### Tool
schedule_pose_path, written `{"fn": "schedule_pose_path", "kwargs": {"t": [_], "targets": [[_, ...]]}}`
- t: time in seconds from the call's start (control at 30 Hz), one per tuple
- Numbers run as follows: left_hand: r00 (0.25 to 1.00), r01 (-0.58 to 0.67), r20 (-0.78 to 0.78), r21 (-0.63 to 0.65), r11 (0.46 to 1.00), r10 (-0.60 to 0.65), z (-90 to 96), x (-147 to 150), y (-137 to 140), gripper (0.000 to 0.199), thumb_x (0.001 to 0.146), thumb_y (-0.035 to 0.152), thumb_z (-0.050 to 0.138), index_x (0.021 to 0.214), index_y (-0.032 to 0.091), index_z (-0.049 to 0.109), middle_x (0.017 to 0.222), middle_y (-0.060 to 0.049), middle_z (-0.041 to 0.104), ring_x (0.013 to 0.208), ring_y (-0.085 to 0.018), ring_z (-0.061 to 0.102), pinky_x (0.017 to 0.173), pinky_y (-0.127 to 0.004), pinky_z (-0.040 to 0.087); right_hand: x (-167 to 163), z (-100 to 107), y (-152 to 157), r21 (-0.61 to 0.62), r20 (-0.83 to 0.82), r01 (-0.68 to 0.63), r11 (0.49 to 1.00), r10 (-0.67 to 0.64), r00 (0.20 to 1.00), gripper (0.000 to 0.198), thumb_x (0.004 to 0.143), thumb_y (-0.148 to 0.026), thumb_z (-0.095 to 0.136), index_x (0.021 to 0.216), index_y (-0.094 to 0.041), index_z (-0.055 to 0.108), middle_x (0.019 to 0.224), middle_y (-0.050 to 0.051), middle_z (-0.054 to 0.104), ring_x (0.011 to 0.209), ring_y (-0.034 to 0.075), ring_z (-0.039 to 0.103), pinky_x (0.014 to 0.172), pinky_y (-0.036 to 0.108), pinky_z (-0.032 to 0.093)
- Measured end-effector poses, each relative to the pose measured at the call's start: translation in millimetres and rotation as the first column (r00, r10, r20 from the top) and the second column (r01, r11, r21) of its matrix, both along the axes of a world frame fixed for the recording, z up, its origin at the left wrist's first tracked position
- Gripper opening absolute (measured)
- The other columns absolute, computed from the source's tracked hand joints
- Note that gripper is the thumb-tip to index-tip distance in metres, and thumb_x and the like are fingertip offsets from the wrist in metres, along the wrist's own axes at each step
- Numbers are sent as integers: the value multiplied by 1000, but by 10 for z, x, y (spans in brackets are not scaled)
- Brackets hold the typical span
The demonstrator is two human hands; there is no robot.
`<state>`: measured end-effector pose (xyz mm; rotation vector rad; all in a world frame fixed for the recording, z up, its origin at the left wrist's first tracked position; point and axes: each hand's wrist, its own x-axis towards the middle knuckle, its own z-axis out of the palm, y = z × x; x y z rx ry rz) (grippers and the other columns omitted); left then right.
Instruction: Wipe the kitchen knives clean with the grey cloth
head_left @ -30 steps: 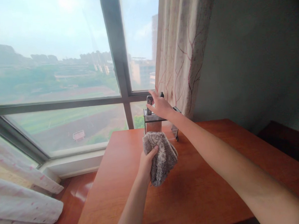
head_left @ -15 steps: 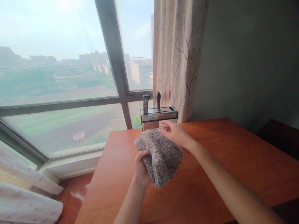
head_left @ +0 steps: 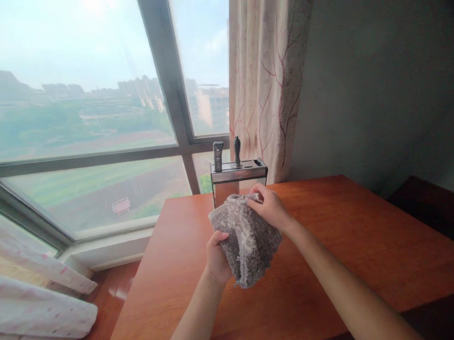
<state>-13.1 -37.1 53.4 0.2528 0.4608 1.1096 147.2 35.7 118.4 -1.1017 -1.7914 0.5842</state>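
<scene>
A fuzzy grey cloth (head_left: 249, 240), folded and bunched, is held up above the wooden table between both hands. My left hand (head_left: 218, 256) grips its left side, the thumb lying on the front and the other fingers hidden behind. At the upper right edge, my right hand (head_left: 267, 204) pinches the cloth between thumb and fingers. A pale, flatter edge shows at the cloth's upper left. Just behind it stands a knife block (head_left: 239, 173) with a metal-framed top and two dark handles upright in it; its lower part is covered by the cloth.
The reddish-brown wooden table (head_left: 329, 235) spreads under my arms. Beyond it are a large window (head_left: 79, 117) and a patterned curtain (head_left: 268, 76). Another curtain (head_left: 36, 307) hangs at the lower left. A dark wall (head_left: 378, 81) rises on the right.
The cloth has shifted slightly right and down in view, and more of its pale fold faces me. My right hand has moved slightly right; both hands keep their grip.
</scene>
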Motion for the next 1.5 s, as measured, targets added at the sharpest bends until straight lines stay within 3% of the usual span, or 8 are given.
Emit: {"fn": "schedule_pose_path", "kwargs": {"t": [0.23,0.63,0.8,1.03,1.17,1.3,1.4,1.5], "targets": [[998,-11,69,38,999,8,17,-12,-13,42,65,23,52,101,8,67,83,-13,74,82,-32,69,75,-43,53,5,78,-54,33,-76,-22,999,24,997,13,80,-32,57,79,-21,50,68,-4,54,59,13,51,56,23,38],[995,-80,66,-12,997,81,35,-45,0,35,64,22,54,93,9,68,77,-11,73,79,-31,69,75,-43,52,81,59,1,142,-75,203,969,-194,978,13,82,-33,58,86,-21,54,67,-3,56,60,15,53,58,24,39],[995,-75,61,-29,997,77,29,-35,1,34,64,22,54,93,9,68,75,-10,73,81,-32,69,78,-43,52,64,9,42,111,71,43,993,-51,996,12,81,-28,59,89,-20,60,80,2,65,70,18,59,68,29,43],[998,-54,7,-55,997,55,40,-8,-4,39,64,22,53,98,8,67,77,-11,73,75,-31,69,72,-43,53,66,94,-95,70,-12,-234,970,236,972,16,83,-23,60,98,-24,63,100,1,68,86,18,62,76,29,47],[999,-53,-10,-66,996,53,34,0,-16,39,64,22,53,98,9,67,75,-10,73,73,-30,68,70,-41,53,59,98,-34,168,146,-192,967,168,975,25,80,-12,57,101,-23,64,104,4,67,100,21,60,91,37,45],[999,-43,-29,-51,998,42,20,16,-18,35,64,21,53,93,9,68,72,-10,71,73,-29,68,69,-40,53,1,136,-62,328,286,-249,911,155,946,39,75,-3,56,108,-23,63,113,7,63,111,23,54,100,44,40],[998,-48,-52,-31,998,47,1,35,-10,30,65,21,53,87,10,69,70,-10,71,74,-29,68,69,-39,53,-91,170,-162,355,321,-364,861,254,913,32,74,-5,59,99,-24,66,113,5,63,111,23,53,100,43,41],[995,-55,-81,-19,998,54,-25,63,3,21,68,21,55,78,10,69,69,-10,70,76,-28,67,71,-37,53,-205,179,-225,355,297,-373,857,274,915,19,75,-9,62,87,-24,66,110,4,63,109,22,54,98,39,42]]}}
